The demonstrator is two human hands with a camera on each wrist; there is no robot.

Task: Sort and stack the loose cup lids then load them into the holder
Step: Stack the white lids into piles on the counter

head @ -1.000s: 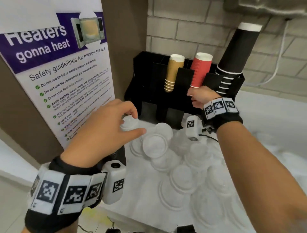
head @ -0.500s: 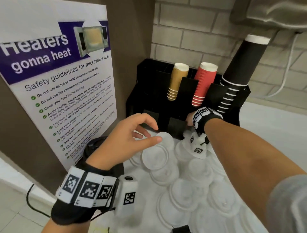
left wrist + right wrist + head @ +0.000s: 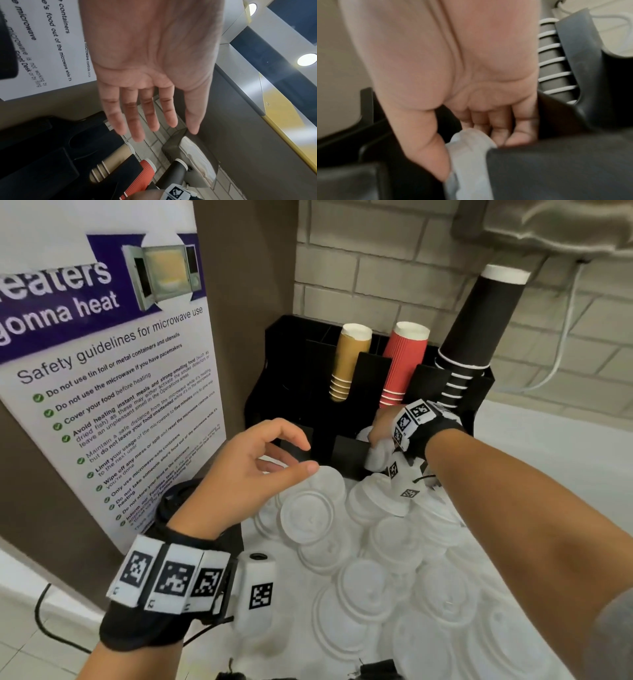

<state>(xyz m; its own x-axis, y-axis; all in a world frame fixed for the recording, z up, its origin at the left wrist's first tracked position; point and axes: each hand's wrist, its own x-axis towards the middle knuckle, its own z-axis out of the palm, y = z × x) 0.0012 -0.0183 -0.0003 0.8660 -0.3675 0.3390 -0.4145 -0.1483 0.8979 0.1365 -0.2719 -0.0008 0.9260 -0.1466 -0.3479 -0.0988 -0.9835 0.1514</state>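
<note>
Right hand (image 3: 383,426) pinches a stack of lids (image 3: 469,159) at the black holder (image 3: 291,392) — half hidden; left hand (image 3: 246,474) hovers, fingers loosely spread.

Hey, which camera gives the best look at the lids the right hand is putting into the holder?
The right wrist view: white lids pinched by the right hand, entering the black holder. The head view shows them small, half hidden; the left wrist view shows none.
</note>
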